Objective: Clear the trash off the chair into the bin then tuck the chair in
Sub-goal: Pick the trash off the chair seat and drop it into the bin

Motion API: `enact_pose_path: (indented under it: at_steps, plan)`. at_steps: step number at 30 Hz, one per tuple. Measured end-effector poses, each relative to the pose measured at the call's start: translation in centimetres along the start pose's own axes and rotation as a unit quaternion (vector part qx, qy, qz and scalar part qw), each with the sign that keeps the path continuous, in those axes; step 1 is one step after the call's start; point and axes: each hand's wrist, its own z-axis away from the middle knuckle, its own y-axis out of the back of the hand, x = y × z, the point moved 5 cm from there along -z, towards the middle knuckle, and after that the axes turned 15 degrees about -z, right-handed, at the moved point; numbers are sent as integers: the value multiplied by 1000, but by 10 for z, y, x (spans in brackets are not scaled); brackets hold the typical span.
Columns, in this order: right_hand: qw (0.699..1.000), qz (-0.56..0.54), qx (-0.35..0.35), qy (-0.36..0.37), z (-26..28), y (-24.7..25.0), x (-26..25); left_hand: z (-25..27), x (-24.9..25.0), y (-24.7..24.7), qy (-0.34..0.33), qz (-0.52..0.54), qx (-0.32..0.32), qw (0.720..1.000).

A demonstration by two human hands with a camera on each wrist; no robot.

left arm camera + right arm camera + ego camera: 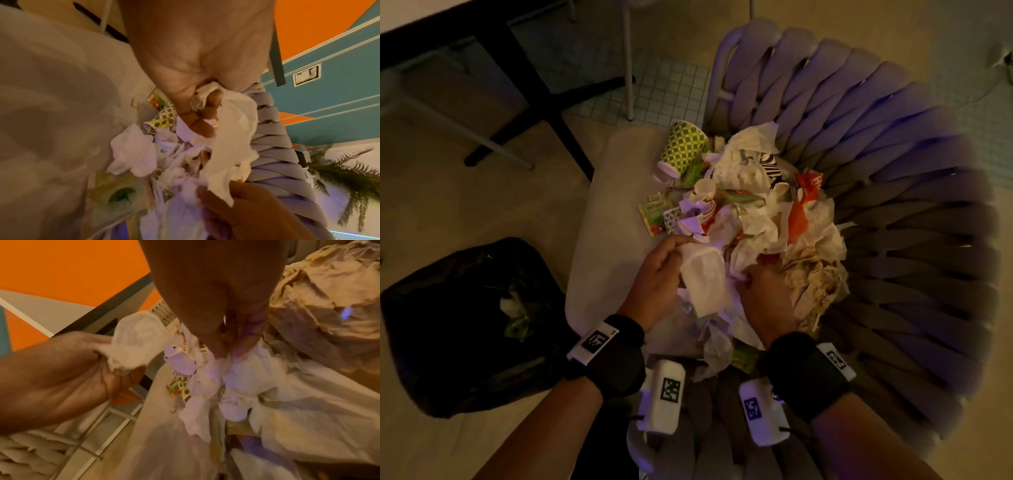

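A heap of trash (753, 205) covers the seat cushion (613, 219) of a woven grey chair (893, 192): white napkins, red wrappers, a green-dotted paper cup (683, 147), a tea sachet (652, 210), crumpled brown paper (815, 277). My left hand (659, 274) grips a white napkin (705, 277) (232, 139) (135, 344) at the heap's near edge. My right hand (765, 294) pinches white tissue (224, 369) just to the right, beside the brown paper (324, 301). A black-lined bin (469, 318) stands on the floor to the left, with a little trash inside.
A dark table (431, 31) with black legs stands at the far left. Thin white chair legs (628, 61) rise behind the cushion on a tiled floor patch. A fake palm plant (353, 177) shows beyond the chair back.
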Motion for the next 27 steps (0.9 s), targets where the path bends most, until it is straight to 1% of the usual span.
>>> enact_pose_path:
  at_steps: [3,4,6,7,10,12,14,15,16,18,19,21,22,23,24,25,26,27]
  plan:
    - [995,-60,54,58,1,17,-8,3,-6,9,17,-15,-7,1000]
    - [992,-94,65,62,6,26,-13,4,-10,9,17,-35,-7,999]
    - [981,-179,60,34,15,42,-19,4,-13,9,22,-69,-4,997]
    - [973,-225,51,26,20,48,-22,4,-12,6,27,-61,-11,998]
    - [948,-314,28,37,33,60,-35,6,-8,-6,48,32,-61,996]
    - [938,-343,5,54,40,57,-45,9,2,-12,39,52,-71,995]
    - [939,-340,-4,60,44,45,-59,11,8,-17,28,89,-94,991]
    - [938,-344,-2,54,44,35,-63,12,11,-20,29,122,-121,985]
    - [935,-351,1,42,44,25,-64,13,12,-21,24,133,-149,980]
    - [929,-370,5,21,43,7,-68,15,15,-20,-3,115,-176,978]
    - [924,-382,2,10,41,0,-68,15,15,-16,-7,107,-173,979]
    - [907,-420,-23,-21,38,-7,-70,12,8,-2,-9,81,-135,987]
    - [908,-417,-26,-26,35,-5,-70,9,0,8,-9,54,-107,993]
    - [926,-378,-9,-12,31,2,-70,7,-8,19,-6,29,-76,997]
    - [950,-311,26,12,24,13,-69,4,-18,30,-2,10,-48,999]
    - [968,-237,69,37,15,24,-67,4,-25,38,-2,-10,-26,1000]
    - [978,-172,107,53,3,33,-63,3,-32,46,0,-28,-9,1000]
    - [981,-132,125,59,-10,40,-60,4,-36,50,7,-35,2,999]
